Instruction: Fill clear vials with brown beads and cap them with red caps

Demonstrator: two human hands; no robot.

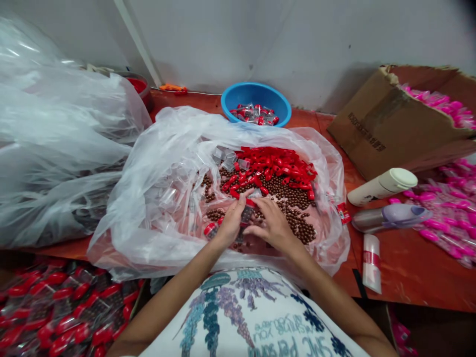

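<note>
Over the plastic-lined heap, my left hand (231, 223) is closed around a small clear jar (247, 214) with a red top and dark contents. My right hand (274, 224) curves about the same jar, its fingers by the red top and the thumb near the other end. Brown beads (301, 228) lie loose around both hands. Behind them is a pile of red plastic caps (275, 166). Clear empty jars (169, 193) lie to the left, partly under the plastic sheet (137, 238). Another red-capped jar (210, 230) rests beside my left wrist.
A blue basin (256, 90) with red-capped jars stands at the back. Large plastic bags (55, 148) fill the left side, above a heap of filled red-capped jars (67, 307). At right are a cardboard box (368, 124), a white bottle (383, 186), a steel flask (368, 219) and pink-capped items (446, 213).
</note>
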